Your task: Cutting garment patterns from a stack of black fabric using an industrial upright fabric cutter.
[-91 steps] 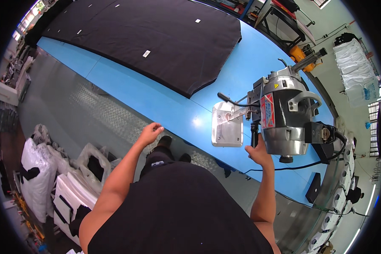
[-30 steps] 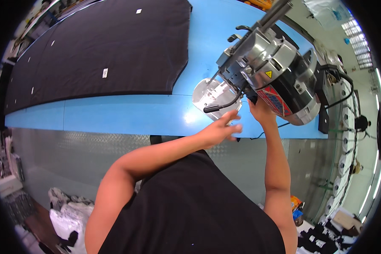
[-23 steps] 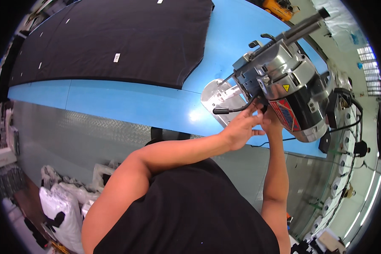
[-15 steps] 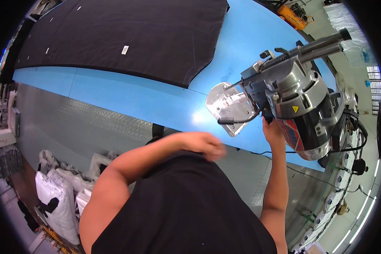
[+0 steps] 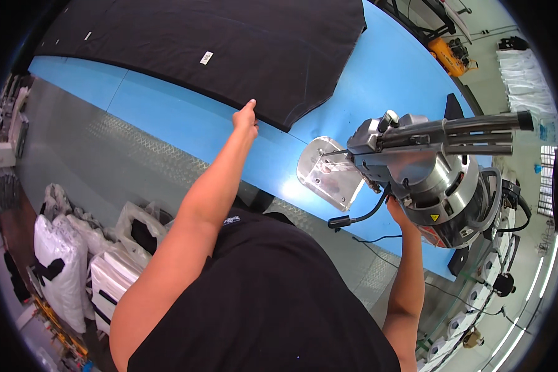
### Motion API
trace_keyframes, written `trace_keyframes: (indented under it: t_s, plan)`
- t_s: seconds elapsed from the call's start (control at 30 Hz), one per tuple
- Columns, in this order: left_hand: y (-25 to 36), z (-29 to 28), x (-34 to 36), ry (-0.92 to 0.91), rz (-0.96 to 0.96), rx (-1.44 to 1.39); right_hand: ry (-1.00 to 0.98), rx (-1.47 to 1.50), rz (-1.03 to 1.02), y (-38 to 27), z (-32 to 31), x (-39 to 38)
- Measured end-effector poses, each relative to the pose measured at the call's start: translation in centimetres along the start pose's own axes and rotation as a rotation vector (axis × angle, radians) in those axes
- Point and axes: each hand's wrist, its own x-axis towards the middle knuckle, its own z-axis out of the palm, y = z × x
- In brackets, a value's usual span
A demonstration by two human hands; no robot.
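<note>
A stack of black fabric [image 5: 279, 68], with a small white label [image 5: 206, 58] on it, lies on the blue table [image 5: 136, 93]. My left hand [image 5: 247, 118] reaches to its near edge, one finger stretched over the cloth and the others partly curled. Whether the fingertip touches the cloth, I cannot tell. On the right, an upright fabric cutting machine [image 5: 443, 180] stands on its shiny metal base plate [image 5: 328, 173], apart from the stack. My right hand [image 5: 398, 211] is closed on the handle below its motor, fingers mostly hidden behind the machine.
A black cable [image 5: 378, 239] hangs by the table's near right edge. White plastic-wrapped bundles [image 5: 59, 260] stand at the lower left. An orange air compressor [image 5: 449, 56] is beyond the table's far right edge. Grey patterned sheeting [image 5: 155, 149] runs below the near edge.
My left hand has moved from in front of my body out to the fabric edge. The cutting machine has turned slightly, its handle still in my right hand. The view has shifted.
</note>
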Motion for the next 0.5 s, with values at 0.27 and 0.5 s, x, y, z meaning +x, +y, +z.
trace_keyframes:
  t_s: [0.27,0.5]
  plan:
    - [-0.1,2.5,0.5,0.137,0.0,-0.189,0.103,0.012,-0.065,0.2,-0.6,1.8]
    - [-2.0,5.6,-1.9,0.129,0.112,-0.102,0.289,-0.03,-0.249,0.3,-2.6,3.1]
